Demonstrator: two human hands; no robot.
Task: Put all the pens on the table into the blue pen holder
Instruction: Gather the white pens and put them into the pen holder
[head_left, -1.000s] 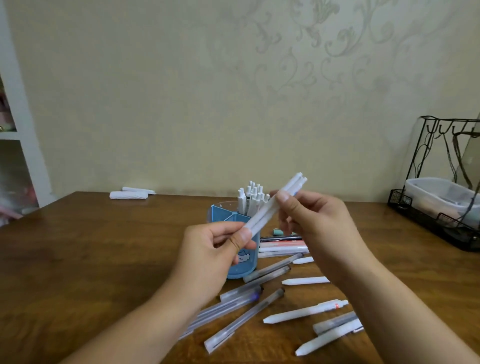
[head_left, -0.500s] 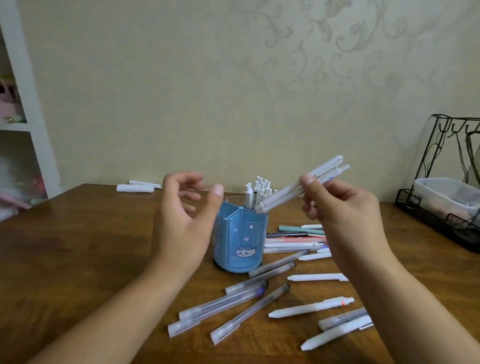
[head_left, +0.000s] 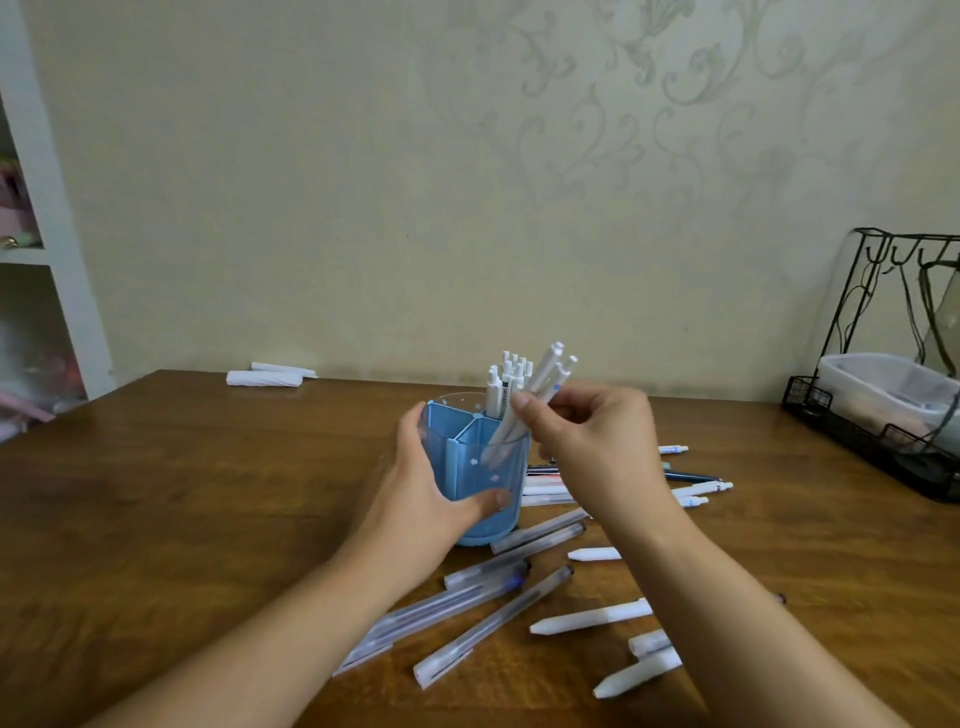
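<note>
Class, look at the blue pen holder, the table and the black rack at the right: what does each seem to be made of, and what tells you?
Blue pen holder: probably translucent plastic, smooth; pens show through its wall.
Table: wood or wood veneer, brown grain, slight sheen.
Black rack: thin wire, likely painted metal.
</note>
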